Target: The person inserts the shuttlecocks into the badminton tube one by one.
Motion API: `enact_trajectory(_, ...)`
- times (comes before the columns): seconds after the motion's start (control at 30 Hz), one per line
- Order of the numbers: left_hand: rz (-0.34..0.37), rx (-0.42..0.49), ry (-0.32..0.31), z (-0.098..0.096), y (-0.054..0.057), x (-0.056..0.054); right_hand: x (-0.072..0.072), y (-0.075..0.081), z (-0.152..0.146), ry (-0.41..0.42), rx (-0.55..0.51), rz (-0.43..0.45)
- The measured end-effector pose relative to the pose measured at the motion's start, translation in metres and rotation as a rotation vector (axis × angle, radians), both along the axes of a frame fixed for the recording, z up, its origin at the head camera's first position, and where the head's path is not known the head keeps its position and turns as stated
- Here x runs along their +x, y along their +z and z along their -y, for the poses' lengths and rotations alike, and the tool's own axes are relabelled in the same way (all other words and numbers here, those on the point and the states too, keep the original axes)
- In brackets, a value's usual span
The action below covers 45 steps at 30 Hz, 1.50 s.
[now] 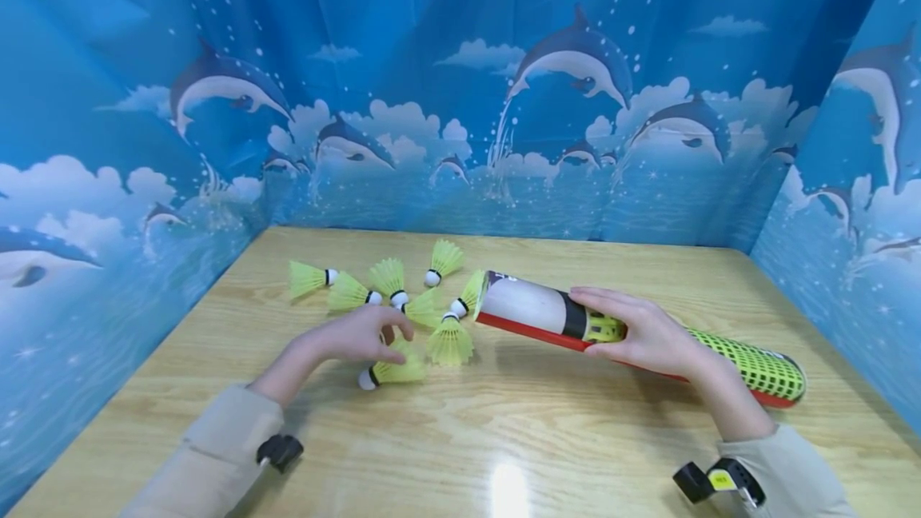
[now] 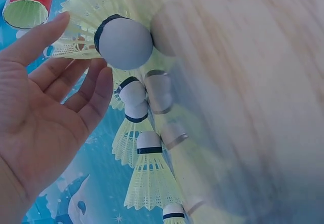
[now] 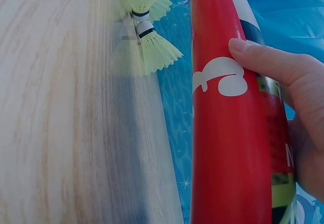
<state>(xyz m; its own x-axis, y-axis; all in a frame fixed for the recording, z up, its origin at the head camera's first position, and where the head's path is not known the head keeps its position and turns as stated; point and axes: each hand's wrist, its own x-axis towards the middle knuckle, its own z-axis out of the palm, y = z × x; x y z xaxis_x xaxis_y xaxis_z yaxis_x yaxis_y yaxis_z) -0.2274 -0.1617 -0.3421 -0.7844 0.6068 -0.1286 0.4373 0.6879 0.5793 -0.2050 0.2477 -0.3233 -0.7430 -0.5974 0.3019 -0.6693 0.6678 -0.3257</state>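
My left hand [image 1: 367,332] reaches over the nearest yellow shuttlecock [image 1: 392,372], thumb and fingers spread around its skirt. In the left wrist view this shuttlecock's white cork [image 2: 125,43] points at the camera, while the thumb tip overlaps the skirt's edge. A long shuttlecock tube [image 1: 528,306], red with white and green-yellow mesh print, is in the grip of my right hand [image 1: 643,330]. The tube lies aslant, its mouth toward the shuttlecocks. In the right wrist view the thumb presses along the tube's red side [image 3: 228,133].
Several more yellow shuttlecocks lie loosely grouped beyond the left hand, including one at the far side [image 1: 444,262] and one at the left [image 1: 312,278]. Another shuttlecock [image 1: 468,294] sits right at the tube's mouth. Blue dolphin-print curtains [image 1: 432,102] border the wooden table [image 1: 576,446].
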Motion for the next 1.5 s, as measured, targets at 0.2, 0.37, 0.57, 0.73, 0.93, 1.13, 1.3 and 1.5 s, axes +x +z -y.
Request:
enact_trajectory(0.2,-0.023,0.047,-0.037,0.004,0.000,-0.002,0.000,0.000,0.000,0.002,0.004,-0.009)
enact_trajectory(0.37,-0.099,0.093,-0.047,0.008,-0.001,-0.004,0.000,-0.001,-0.001,0.000,0.005,-0.017)
enact_trajectory(0.57,-0.144,0.144,0.027,0.011,0.003,-0.005,0.001,-0.001,-0.003,-0.001,0.002,-0.022)
enact_trajectory(0.73,-0.143,0.229,0.125,0.012,0.008,-0.005,0.000,0.000,-0.003,-0.007,0.006,-0.017)
enact_trajectory(0.93,-0.121,0.322,0.217,0.010,0.012,-0.004,0.000,0.000,-0.003,-0.003,0.005,-0.016)
enact_trajectory(1.13,-0.143,0.349,0.255,0.004,0.016,-0.001,-0.001,-0.001,-0.003,0.007,0.005,-0.021)
enact_trajectory(1.3,-0.146,0.387,0.268,-0.006,0.017,-0.002,0.000,-0.001,-0.004,0.005,0.006,-0.024)
enact_trajectory(1.5,-0.133,0.417,0.344,-0.022,0.020,-0.006,0.000,-0.001,-0.003,-0.008,0.013,-0.007)
